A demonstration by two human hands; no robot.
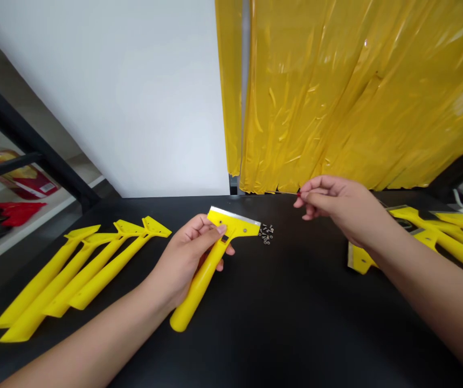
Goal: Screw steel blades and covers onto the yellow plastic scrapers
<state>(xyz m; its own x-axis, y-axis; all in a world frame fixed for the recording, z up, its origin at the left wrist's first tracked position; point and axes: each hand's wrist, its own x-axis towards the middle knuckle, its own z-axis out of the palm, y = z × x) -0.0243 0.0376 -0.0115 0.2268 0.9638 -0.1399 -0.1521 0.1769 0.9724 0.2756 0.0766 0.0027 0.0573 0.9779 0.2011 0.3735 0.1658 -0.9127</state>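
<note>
Yellow plastic scraper (231, 223), steel blade away from the body, sits gripped in the closed left hand (186, 256) over the black table (308, 307); small screws (265, 234) lie just beside the blade. Right hand (336, 207) pinches a thin metal shaft (288, 192). More yellow scrapers (105, 275) lie left.

Here's the black flat desk (296, 312): four yellow plastic scrapers (81, 275) lined up on the left, another yellow plastic scraper (205, 275) in the left hand (186, 258), and tiny metal fasteners (266, 234) just beside its blade! Right of them, a thin metal rod (290, 192) sits in the right hand (336, 207), above a stack of yellow plastic scrapers (445, 237), with yellow plastic sheeting (336, 97) hanging behind the desk!
</note>
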